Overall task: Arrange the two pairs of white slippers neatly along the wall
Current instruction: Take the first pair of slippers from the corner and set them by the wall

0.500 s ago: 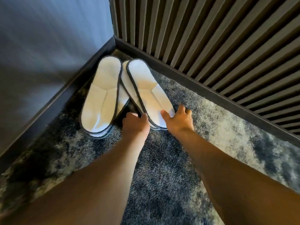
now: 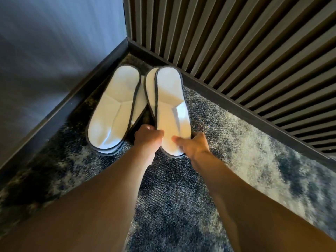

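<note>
Two stacked pairs of white slippers with dark trim lie on the carpet in the room's corner. The left pair (image 2: 114,110) rests beside the grey wall's skirting, one slipper on top of the other. The right pair (image 2: 170,100) is also stacked and points toward the slatted wall. My left hand (image 2: 148,138) grips the near left edge of the right pair. My right hand (image 2: 192,144) grips its near right end, thumb on top of the upper slipper. The lower slipper of each pair is mostly hidden.
A plain grey wall (image 2: 45,51) with black skirting (image 2: 72,102) runs along the left. A dark slatted wall (image 2: 236,51) with a black base (image 2: 236,110) runs to the right. Mottled grey-blue carpet (image 2: 236,151) covers the floor.
Both hands have closed on the near end of the right pair. That pair has swung its near end toward me and straightened, now lying more parallel to the left pair.
</note>
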